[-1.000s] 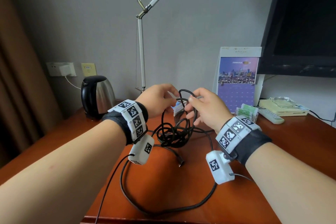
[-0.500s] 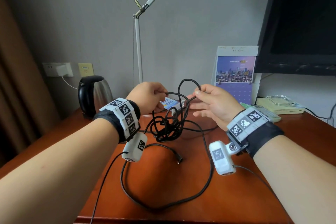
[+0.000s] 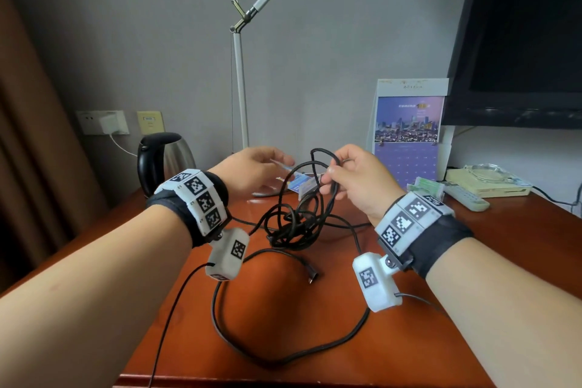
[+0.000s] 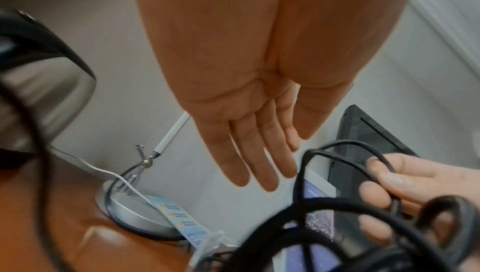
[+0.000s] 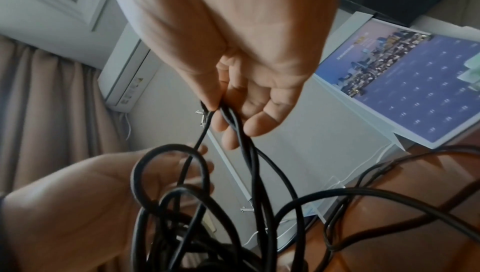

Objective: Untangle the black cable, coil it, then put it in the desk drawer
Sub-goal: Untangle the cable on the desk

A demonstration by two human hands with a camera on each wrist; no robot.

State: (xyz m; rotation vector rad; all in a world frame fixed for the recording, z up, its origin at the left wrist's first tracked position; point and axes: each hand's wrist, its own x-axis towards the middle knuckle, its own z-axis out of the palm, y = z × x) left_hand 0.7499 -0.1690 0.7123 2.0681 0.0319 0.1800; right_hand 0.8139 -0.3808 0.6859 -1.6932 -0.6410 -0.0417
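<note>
The black cable (image 3: 299,224) hangs as a tangled knot above the wooden desk (image 3: 315,340), and a long loop (image 3: 283,359) of it trails toward the front edge. Its plug end (image 3: 312,277) lies on the desk. My right hand (image 3: 349,179) pinches several strands (image 5: 233,120) near the top of the tangle, lifting them. My left hand (image 3: 252,167) hovers just left of the tangle, fingers (image 4: 259,165) straight, touching nothing. No drawer shows in any view.
A steel kettle (image 3: 163,161) stands at the back left and a desk lamp (image 3: 239,88) with a round base (image 4: 135,212) behind the hands. A calendar card (image 3: 409,132), a remote (image 3: 466,197) and a tray sit at the back right under a dark screen (image 3: 519,35).
My left hand has let go of the cable and spread its fingers. The right hand keeps its pinch on the strands and holds the tangle up.
</note>
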